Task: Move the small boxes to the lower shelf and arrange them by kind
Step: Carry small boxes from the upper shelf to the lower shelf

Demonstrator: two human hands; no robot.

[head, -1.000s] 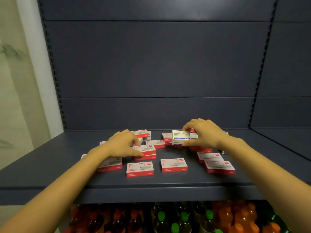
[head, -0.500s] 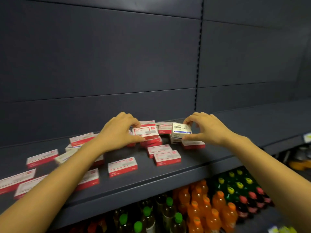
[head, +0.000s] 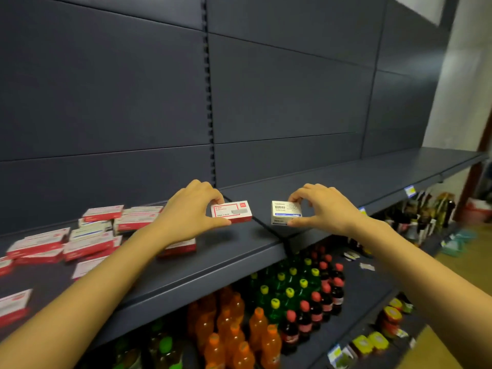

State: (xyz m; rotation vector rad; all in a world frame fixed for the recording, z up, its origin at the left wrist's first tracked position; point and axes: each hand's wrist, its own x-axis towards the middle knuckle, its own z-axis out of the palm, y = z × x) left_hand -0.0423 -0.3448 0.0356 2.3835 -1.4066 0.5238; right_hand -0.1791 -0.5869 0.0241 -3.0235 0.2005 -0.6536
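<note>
Boxes looked light and stiff to us, easy to pinch by their short ends, though thin card would dent if squeezed. Our left hand [head: 190, 211] gripped a red box [head: 231, 211] between thumb and fingers, just above the shelf [head: 234, 259] near its right end. Our right hand [head: 323, 209] pinched a white box [head: 286, 212] the same way, above the next shelf section's left end. We read "Paper Clips" on the white one; the red label was too small. More red boxes [head: 87, 242] lay scattered across the shelf's left part
</note>
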